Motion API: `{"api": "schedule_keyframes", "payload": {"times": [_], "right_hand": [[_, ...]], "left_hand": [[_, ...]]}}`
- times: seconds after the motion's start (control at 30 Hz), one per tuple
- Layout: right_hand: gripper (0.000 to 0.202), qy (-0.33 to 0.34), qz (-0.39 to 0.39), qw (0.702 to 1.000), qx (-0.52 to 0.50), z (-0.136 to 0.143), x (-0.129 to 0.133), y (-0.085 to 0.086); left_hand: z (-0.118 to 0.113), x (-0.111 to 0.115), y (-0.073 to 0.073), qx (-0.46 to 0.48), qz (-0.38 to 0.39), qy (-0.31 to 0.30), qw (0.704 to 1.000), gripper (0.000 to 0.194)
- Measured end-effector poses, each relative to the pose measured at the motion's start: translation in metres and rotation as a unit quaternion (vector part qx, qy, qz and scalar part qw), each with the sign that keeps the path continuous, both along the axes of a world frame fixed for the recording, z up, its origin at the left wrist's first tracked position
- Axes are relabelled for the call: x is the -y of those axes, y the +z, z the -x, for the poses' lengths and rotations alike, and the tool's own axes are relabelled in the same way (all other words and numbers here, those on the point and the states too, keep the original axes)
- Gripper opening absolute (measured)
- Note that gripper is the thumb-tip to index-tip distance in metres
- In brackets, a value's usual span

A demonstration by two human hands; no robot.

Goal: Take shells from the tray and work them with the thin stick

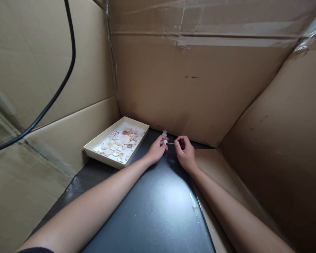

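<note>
My left hand (158,149) is closed over the dark tabletop, its thumb and fingers pinching a small whitish piece (165,141). The piece is too small to name for certain. From the right, my right hand (185,151) pinches a thin pale stick (171,143), whose far end points at the whitish piece. Whether the two touch, I cannot tell. Just behind my left fingers stands a small clear bottle (164,133), its lower part hidden by the hand.
Left of my left hand, a shallow cream tray (102,159) holds several seashells (119,142). Cardboard walls (158,84) enclose the black tabletop (147,214) at the back and sides. A cardboard flap (213,165) lies along the right. A black cable (72,52) hangs at upper left.
</note>
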State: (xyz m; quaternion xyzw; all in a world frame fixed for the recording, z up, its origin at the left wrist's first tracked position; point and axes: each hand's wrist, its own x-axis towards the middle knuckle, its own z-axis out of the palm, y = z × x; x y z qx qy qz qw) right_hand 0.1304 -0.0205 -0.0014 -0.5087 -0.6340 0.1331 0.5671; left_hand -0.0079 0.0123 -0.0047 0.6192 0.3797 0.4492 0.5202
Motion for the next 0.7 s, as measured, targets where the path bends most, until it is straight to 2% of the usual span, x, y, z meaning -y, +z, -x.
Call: {"api": "schedule_keyframes", "payload": {"times": [0.23,0.4,0.7], "right_hand": [[0.015,-0.027,-0.013,1.0,0.008,0.0001,0.0001,0.001],[0.018,-0.002,-0.007,1.0,-0.022,-0.0007,0.0007,0.0007],[0.017,-0.003,0.007,1.0,-0.007,0.001,0.0021,0.002]], "left_hand": [[-0.001,0.0003,-0.0005,0.023,-0.004,-0.003,1.0,0.023],[-0.0011,0.0021,0.0021,0.025,-0.003,-0.011,1.0,0.023],[-0.0008,0.0027,0.0045,0.017,-0.009,-0.009,1.0,0.025]]}}
